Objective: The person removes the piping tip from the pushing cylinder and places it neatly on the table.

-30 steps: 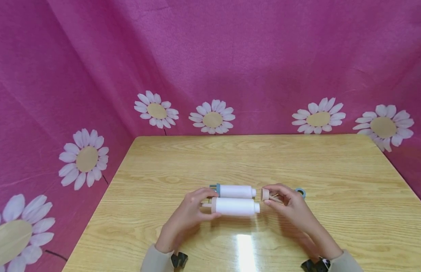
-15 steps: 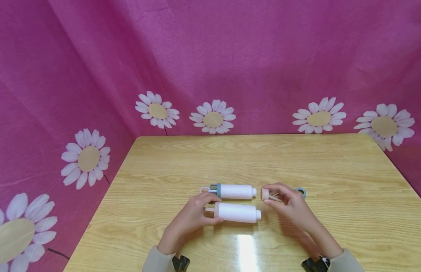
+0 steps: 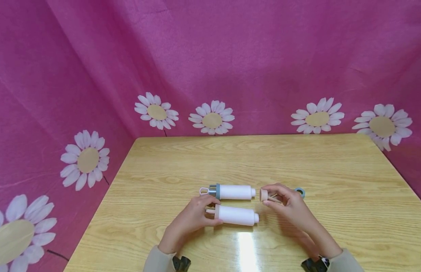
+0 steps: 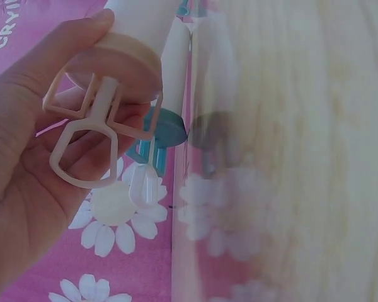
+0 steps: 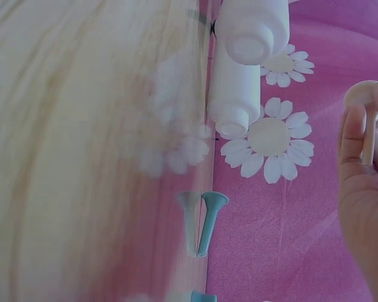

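Note:
My left hand [image 3: 193, 215] grips a white syringe-like tube [image 3: 237, 215] at its beige collar, thumb and fingers on either side. From that collar stick out two beige finger loops and a pale plunger ring [image 4: 58, 154]. Its stepped narrow end points right. Just behind lies a second white tube [image 3: 235, 192] with a teal collar [image 3: 218, 191] and a white plunger ring [image 3: 204, 191]. To the right, my right hand [image 3: 288, 198] pinches a small beige piece with a round end [image 3: 263, 195] and a thin stem [image 5: 369, 135], the round end facing the tubes.
A teal ring-topped piece [image 3: 300, 192] is on the wooden table [image 3: 183, 162] behind my right hand, partly hidden; in the right wrist view it has a flared funnel shape. Another bit of teal [image 5: 203, 297] shows at that view's bottom edge. Pink flowered cloth [image 3: 258, 68] surrounds the table.
My left hand has drawn the beige-collared tube toward me, away from the teal-collared one, whose plunger ring has come into sight. The right hand stays in place with the beige piece.

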Tool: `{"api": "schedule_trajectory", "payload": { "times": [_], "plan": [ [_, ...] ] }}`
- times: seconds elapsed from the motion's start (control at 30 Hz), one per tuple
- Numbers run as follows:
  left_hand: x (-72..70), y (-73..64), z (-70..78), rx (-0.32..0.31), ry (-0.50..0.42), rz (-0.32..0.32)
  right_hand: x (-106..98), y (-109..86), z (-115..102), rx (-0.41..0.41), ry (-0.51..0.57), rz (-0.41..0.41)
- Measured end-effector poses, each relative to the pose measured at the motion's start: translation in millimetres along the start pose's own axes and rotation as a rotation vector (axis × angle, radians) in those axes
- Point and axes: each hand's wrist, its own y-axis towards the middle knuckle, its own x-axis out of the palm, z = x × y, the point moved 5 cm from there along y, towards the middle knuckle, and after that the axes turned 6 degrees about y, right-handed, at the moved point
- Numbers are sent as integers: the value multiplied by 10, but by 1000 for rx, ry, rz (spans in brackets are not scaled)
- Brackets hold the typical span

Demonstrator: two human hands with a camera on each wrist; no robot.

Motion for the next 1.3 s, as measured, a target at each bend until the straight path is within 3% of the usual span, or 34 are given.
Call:
{"api": "schedule_trajectory", "payload": {
  "times": [0.3, 0.73, 1.3],
  "plan": [
    [10, 14, -2, -20, 38, -26, 4, 9, -18, -14, -16, -7],
    [79, 18, -60, -71, 31, -128, 28, -6, -6, 13, -31, -25],
    [69, 2, -18, -34, 56, -126, 43, -11, 7, 18, -32, -57]
  ]
}}
